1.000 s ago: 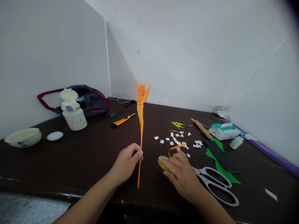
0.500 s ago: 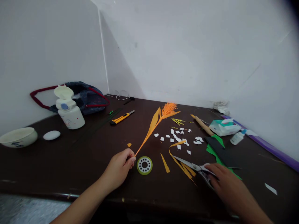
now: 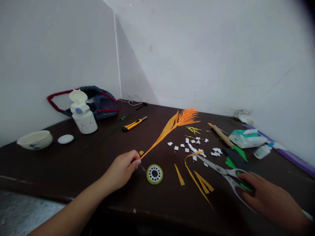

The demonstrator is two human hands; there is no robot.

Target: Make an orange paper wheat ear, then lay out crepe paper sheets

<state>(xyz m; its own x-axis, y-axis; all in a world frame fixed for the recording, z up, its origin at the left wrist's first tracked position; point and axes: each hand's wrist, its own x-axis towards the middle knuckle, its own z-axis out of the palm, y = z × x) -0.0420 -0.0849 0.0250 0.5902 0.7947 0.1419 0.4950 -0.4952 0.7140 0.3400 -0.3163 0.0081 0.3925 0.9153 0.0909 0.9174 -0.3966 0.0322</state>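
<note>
My left hand [image 3: 125, 167] pinches the lower end of the stem of an orange paper flower [image 3: 169, 127], which slants up to the right with a fringed head and long leaves. Just right of that hand lies a tape roll [image 3: 161, 175] with a white core and green rim. My right hand [image 3: 270, 196] has its fingers in the handles of metal scissors [image 3: 219, 168], blades pointing up-left and looking nearly closed. Their tips reach over white paper squares [image 3: 187, 150] and a curled orange paper strip [image 3: 190, 168]. More orange paper slivers [image 3: 179, 174] lie between my hands.
A yellow utility knife [image 3: 134, 124], white bottle [image 3: 85, 121], bowl [image 3: 35, 141] and white lid-like oval [image 3: 65, 139] stand left, before a dark bag [image 3: 103, 105]. At right are green paper [image 3: 231, 162], a glue bottle [image 3: 263, 150], a tissue pack [image 3: 247, 138] and a purple roll [image 3: 295, 162].
My right hand has moved the scissors right and away from the orange slivers. The view has turned a little left. My left hand still holds the flower stem.
</note>
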